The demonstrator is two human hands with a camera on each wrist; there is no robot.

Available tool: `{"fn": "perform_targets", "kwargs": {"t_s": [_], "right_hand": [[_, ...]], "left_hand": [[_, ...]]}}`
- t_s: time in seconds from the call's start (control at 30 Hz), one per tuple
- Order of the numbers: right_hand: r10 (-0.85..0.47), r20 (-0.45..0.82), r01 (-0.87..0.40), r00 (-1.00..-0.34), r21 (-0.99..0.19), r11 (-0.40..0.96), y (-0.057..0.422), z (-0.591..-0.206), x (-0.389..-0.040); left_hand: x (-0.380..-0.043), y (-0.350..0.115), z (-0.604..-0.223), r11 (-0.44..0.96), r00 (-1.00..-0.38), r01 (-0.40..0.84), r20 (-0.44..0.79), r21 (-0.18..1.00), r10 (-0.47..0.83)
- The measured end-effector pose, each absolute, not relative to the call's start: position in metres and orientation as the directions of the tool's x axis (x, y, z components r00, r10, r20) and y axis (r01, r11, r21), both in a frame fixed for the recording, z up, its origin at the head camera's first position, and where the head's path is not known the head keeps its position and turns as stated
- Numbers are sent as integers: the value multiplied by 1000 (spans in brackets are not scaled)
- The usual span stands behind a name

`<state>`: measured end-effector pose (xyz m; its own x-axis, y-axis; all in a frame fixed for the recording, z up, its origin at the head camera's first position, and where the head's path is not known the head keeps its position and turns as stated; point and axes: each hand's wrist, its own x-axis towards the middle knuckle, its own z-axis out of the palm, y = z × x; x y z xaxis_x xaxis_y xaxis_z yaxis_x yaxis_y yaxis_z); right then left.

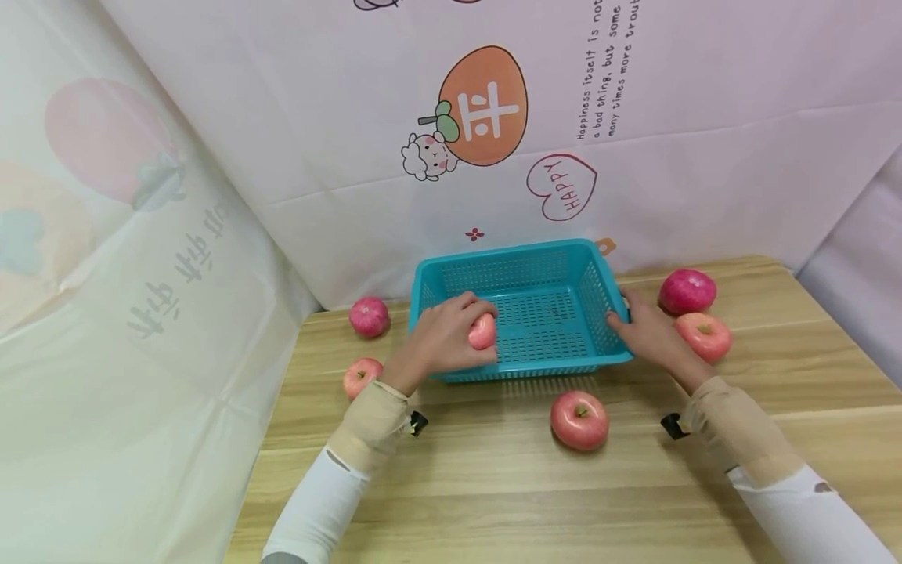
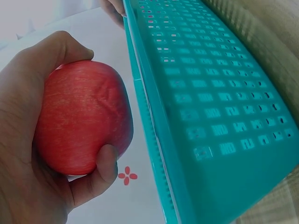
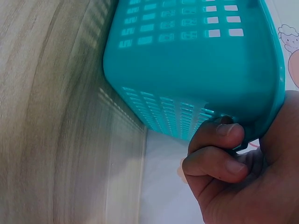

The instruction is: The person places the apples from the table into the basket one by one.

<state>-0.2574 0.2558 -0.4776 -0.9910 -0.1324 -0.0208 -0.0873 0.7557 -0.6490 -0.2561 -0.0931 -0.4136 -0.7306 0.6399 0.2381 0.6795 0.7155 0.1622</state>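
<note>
Over left part of basket (image 1: pixel 539 313): apple (image 1: pixel 482 332), grasped by left hand (image 1: pixel 448 335); basket's long axis running left to right, right end gripped by right hand (image 1: pixel 641 327).

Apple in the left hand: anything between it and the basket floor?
Nothing visible. The left hand holds the apple above the near rim of the blue basket, and no other fruit shows inside. The hand hides part of the basket floor.

"HAPPY" (image 1: pixel 564 186) (also "Happiness itself…" (image 1: pixel 584 110)) on white cloth (image 1: pixel 317 102)
</note>
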Motion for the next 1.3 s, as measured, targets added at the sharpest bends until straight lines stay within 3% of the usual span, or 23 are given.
{"fn": "perform_targets", "kwargs": {"t_s": [1.3], "right_hand": [[-140,-3,-106,-990,-640,761,257,-478,-258]], "left_hand": [[-299,-87,-414,778,-796,602,204,178,570]]}}
